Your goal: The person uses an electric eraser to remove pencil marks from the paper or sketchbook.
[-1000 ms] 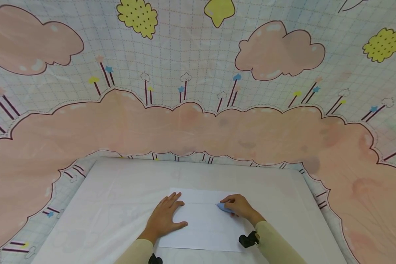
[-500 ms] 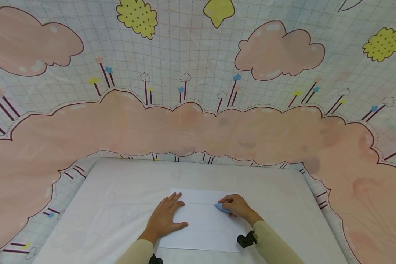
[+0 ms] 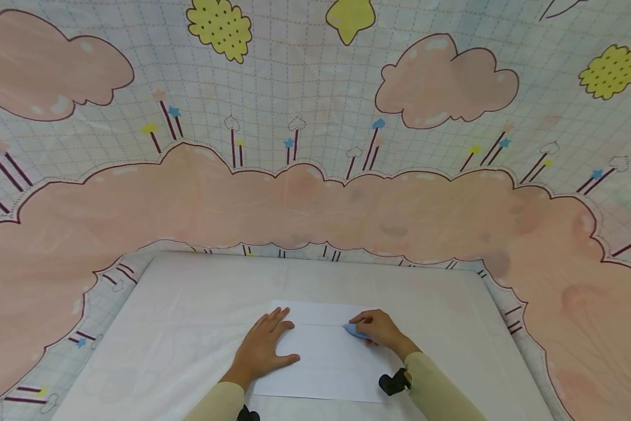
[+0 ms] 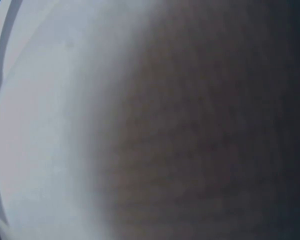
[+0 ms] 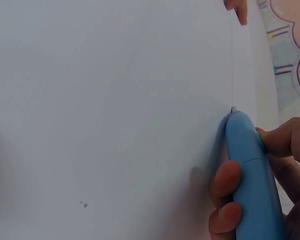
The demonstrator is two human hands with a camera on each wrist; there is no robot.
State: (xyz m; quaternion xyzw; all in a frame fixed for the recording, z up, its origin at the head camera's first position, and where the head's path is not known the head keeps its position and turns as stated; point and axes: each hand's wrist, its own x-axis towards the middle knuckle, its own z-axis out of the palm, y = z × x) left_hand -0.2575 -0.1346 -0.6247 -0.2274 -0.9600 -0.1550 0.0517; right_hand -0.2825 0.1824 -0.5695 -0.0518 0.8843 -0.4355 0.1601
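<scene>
A sheet of white paper [image 3: 326,374] lies on the white-covered table, with a faint straight line running across its upper part. My left hand [image 3: 262,345] rests on the sheet's left side, fingers straight and thumb spread out. On the right, my right hand [image 3: 380,328] grips a light blue utility knife [image 5: 255,175]. In the right wrist view the knife's small tip meets the paper at the faint line, and one finger presses on the side of the rounded handle. Blurred, close-up skin fills most of the left wrist view.
The white table cover [image 3: 199,292] stretches around the sheet. Behind it hangs a cloth [image 3: 294,204] printed with pink clouds and a grid. A black wrist strap piece [image 3: 394,381] sits at the right sleeve [image 3: 436,380]. Small dark specks [image 5: 85,204] mark the paper.
My right hand slid the knife a little to the left along the line, then shifted back slightly to the right. The left hand and the paper stay in place.
</scene>
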